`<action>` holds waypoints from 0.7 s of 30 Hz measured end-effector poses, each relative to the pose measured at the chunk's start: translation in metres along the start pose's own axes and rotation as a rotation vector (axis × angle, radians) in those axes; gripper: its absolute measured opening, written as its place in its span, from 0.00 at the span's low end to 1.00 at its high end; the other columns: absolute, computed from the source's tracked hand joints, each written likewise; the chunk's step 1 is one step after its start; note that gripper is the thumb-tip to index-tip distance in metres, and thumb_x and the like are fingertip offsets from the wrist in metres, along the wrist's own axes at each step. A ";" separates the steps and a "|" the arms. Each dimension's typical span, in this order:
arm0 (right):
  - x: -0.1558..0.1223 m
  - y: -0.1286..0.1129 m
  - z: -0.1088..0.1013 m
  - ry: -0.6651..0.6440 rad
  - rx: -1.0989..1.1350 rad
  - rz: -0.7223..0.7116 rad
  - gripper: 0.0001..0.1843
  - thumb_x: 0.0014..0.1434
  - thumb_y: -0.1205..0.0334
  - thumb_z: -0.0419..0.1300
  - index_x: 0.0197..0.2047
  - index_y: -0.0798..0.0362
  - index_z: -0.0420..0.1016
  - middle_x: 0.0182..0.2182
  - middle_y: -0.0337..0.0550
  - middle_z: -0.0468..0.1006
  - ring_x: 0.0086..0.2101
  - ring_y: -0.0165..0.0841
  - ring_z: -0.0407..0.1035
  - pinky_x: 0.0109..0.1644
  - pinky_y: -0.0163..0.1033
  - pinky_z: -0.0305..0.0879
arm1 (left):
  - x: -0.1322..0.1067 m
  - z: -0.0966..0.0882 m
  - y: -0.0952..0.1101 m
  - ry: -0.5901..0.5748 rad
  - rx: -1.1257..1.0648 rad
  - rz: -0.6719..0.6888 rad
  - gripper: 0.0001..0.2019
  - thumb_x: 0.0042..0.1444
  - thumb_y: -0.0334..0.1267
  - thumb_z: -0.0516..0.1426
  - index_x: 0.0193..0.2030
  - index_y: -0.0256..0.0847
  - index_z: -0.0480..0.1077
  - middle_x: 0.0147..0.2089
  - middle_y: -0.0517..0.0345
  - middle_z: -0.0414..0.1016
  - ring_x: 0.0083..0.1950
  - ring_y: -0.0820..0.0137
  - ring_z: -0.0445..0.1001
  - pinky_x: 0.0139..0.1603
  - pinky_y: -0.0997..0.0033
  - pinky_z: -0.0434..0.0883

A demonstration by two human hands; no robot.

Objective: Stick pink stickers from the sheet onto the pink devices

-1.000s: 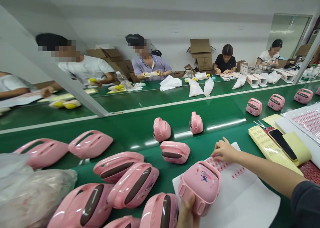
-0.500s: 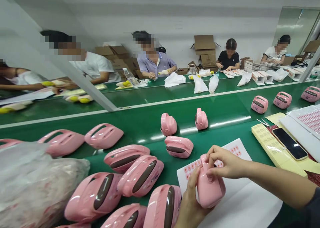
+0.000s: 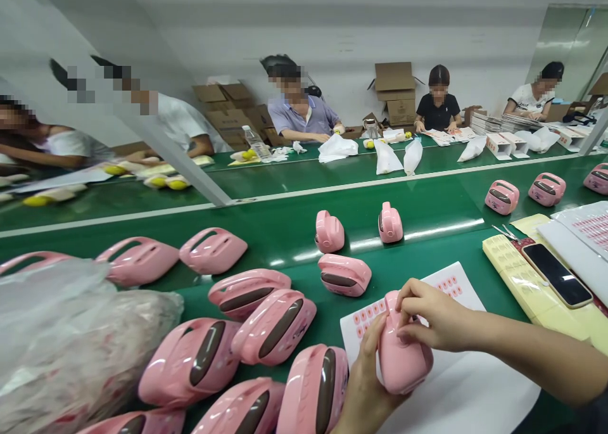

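Note:
A pink plastic casing with a handle (image 3: 403,364) is held up over the sticker sheet, its end turned toward me. My left hand (image 3: 368,377) grips it from the left and below. The fingers of my right hand (image 3: 430,317) are bent and pressed against its upper part near the handle; whether a sticker is between them is hidden. Beneath lies a white sheet of small red stickers (image 3: 460,370), partly covered by my hands. Just beyond it, another pink casing (image 3: 344,275) rests on the green table.
Several pink casings (image 3: 275,326) crowd the left front, beside a clear plastic bag (image 3: 85,351). At right, a phone (image 3: 557,274) lies on yellow sticker sheets (image 3: 508,275). Past a white divider strip (image 3: 294,193), several co-workers sit along the green bench with white bags (image 3: 387,158) and cartons (image 3: 396,92).
The view has shifted slightly, so most things appear a little farther right. My hands keep the same hold on the casing. Co-workers across the bench have moved their arms and heads.

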State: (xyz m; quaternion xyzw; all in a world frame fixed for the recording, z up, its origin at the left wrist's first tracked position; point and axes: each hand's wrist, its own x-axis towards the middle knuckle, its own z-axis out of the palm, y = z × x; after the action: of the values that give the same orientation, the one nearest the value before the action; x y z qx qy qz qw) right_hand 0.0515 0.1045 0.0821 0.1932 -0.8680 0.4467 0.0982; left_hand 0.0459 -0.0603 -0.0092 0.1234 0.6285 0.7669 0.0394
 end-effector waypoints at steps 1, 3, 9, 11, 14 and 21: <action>-0.002 0.001 0.001 0.020 -0.058 -0.052 0.05 0.52 0.71 0.59 0.27 0.52 0.69 0.34 0.41 0.68 0.35 0.30 0.67 0.37 0.35 0.69 | 0.000 0.003 0.001 0.038 -0.009 0.012 0.43 0.20 0.21 0.68 0.50 0.52 0.70 0.56 0.58 0.70 0.65 0.49 0.53 0.65 0.53 0.44; -0.005 0.003 0.002 0.050 -0.188 -0.178 0.05 0.55 0.68 0.56 0.28 0.52 0.69 0.35 0.43 0.70 0.35 0.31 0.67 0.36 0.35 0.69 | 0.000 0.006 0.003 0.116 -0.050 0.049 0.42 0.18 0.21 0.68 0.48 0.49 0.72 0.53 0.56 0.72 0.64 0.49 0.54 0.66 0.56 0.46; -0.013 0.010 0.004 0.058 -0.445 -0.399 0.11 0.60 0.58 0.51 0.32 0.55 0.70 0.33 0.49 0.72 0.31 0.32 0.65 0.32 0.34 0.67 | 0.010 -0.019 -0.001 -0.199 0.516 0.339 0.45 0.29 0.31 0.68 0.59 0.49 0.59 0.57 0.51 0.69 0.56 0.48 0.68 0.55 0.48 0.66; -0.015 0.012 0.004 0.065 -0.464 -0.419 0.13 0.61 0.58 0.50 0.33 0.56 0.70 0.33 0.50 0.72 0.31 0.32 0.65 0.31 0.34 0.67 | 0.013 -0.027 -0.003 -0.291 0.699 0.453 0.47 0.35 0.35 0.67 0.63 0.48 0.51 0.59 0.47 0.66 0.55 0.49 0.68 0.51 0.48 0.69; -0.016 0.013 0.003 0.081 -0.483 -0.437 0.15 0.63 0.57 0.48 0.33 0.57 0.70 0.33 0.50 0.73 0.32 0.32 0.65 0.32 0.34 0.67 | 0.016 -0.029 -0.003 -0.316 0.808 0.522 0.47 0.40 0.39 0.65 0.65 0.46 0.44 0.59 0.41 0.66 0.55 0.49 0.69 0.49 0.48 0.71; -0.018 0.014 0.000 0.134 -0.471 -0.444 0.13 0.63 0.58 0.48 0.36 0.55 0.70 0.35 0.48 0.73 0.32 0.31 0.65 0.33 0.34 0.67 | 0.018 -0.026 0.001 -0.349 0.842 0.567 0.46 0.43 0.41 0.64 0.65 0.45 0.42 0.59 0.39 0.65 0.56 0.49 0.68 0.49 0.49 0.71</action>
State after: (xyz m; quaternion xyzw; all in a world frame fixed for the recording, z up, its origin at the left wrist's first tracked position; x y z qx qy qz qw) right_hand 0.0618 0.1160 0.0654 0.3200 -0.8756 0.2132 0.2923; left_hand 0.0221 -0.0809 -0.0101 0.4190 0.8080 0.3969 -0.1183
